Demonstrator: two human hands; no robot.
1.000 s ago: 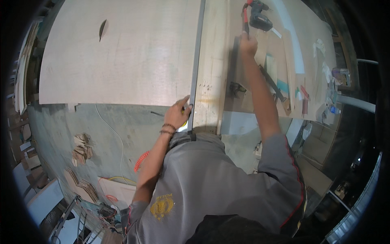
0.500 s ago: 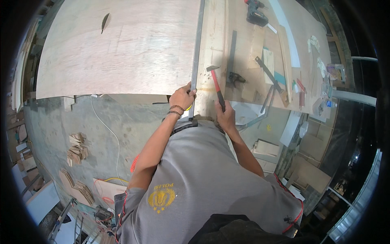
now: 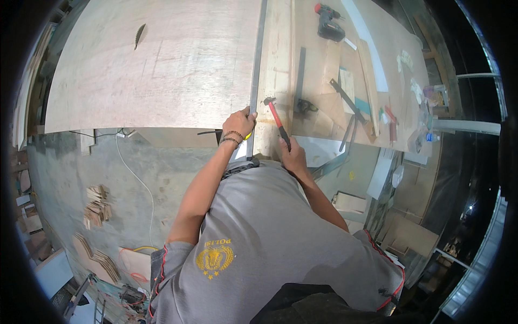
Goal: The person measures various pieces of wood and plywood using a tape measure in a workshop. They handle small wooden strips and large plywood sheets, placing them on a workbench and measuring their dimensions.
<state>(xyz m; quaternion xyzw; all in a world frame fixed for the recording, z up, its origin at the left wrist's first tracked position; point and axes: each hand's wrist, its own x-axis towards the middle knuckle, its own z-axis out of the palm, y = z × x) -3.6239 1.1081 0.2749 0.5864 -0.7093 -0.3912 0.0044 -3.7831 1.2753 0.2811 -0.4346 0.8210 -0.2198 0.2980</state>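
My left hand (image 3: 237, 124) is closed round the near end of a long dark grey strip (image 3: 253, 81), which runs along the right edge of a large plywood sheet (image 3: 156, 70). A bit of something yellow shows beneath its wrist. In my right hand (image 3: 293, 155) is a hammer (image 3: 275, 117) with a red and black handle, gripped low down. The hammer's head hovers over or rests on the pale wooden board (image 3: 275, 65) just right of the strip; I cannot tell if it touches.
Right of the board lie a cordless drill (image 3: 329, 22), a hand saw (image 3: 349, 102), wood offcuts and a plastic bottle (image 3: 431, 137). On the sheet is a dark leaf-shaped piece (image 3: 140, 36). Stacked wood pieces (image 3: 97, 205) and a white cable (image 3: 137, 181) lie on the floor at left.
The hammer's head has come down toward me, a little nearer the strip and my left hand. My left hand keeps its hold on the strip. The whole view has shifted slightly.
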